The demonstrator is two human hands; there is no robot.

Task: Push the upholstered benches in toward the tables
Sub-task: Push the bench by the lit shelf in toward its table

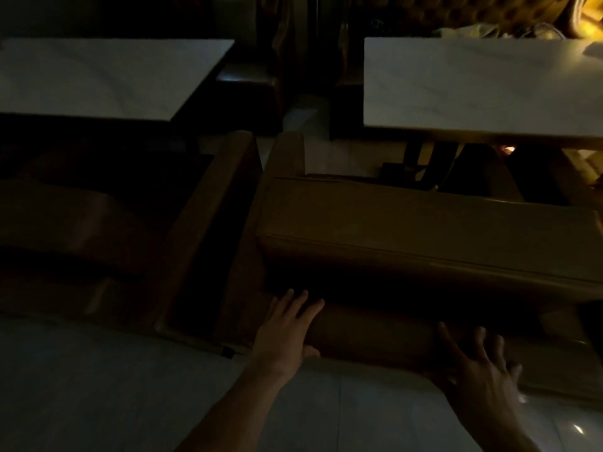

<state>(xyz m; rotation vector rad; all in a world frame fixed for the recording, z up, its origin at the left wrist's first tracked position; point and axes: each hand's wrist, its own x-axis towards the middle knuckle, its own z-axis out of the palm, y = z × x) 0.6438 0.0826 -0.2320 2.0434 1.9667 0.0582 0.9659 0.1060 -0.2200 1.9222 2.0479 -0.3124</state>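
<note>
The room is dim. A brown upholstered bench (408,223) stands in front of me, its seat facing the white table (473,86) at the upper right. My left hand (287,331) lies flat on the bench's back edge with its fingers spread. My right hand (479,367) presses the same edge further right, also with fingers apart. A second brown bench (98,230) stands at the left, in front of another white table (104,76).
A narrow gap of pale floor (293,125) runs between the two tables. Pale tiled floor (114,386) lies below me. Dark table legs (421,161) show under the right table. Tufted yellow-lit seating (489,11) is at the far right.
</note>
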